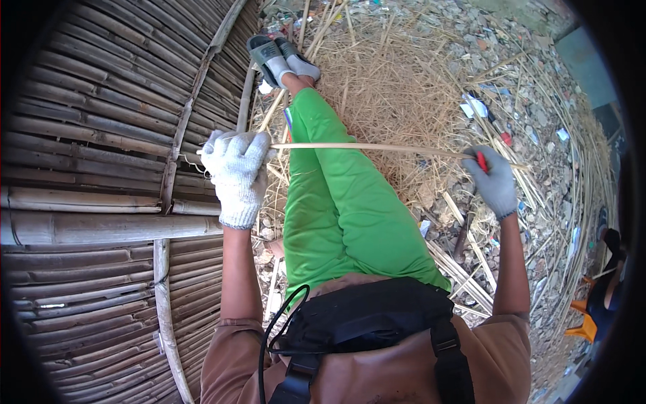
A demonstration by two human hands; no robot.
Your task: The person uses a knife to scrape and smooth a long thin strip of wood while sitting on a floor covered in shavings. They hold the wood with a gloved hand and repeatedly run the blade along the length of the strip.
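Tan strip (pixel 370 146), long, slender, with a slight curve

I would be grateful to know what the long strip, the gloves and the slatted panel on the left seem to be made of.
Long strip: probably split bamboo or cane, smooth-looking, being pale tan and slender.
Gloves: knitted fabric, dull, with a fine stitch texture; fibre uncertain.
Slatted panel: likely bamboo, weathered brownish-grey, showing node-like rings.

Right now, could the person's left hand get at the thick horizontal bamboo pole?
Probably yes: the bamboo pole appears close to the left hand, with nothing visible blocking the way, though depth is uncertain and that hand would likely need to release the pale strip.
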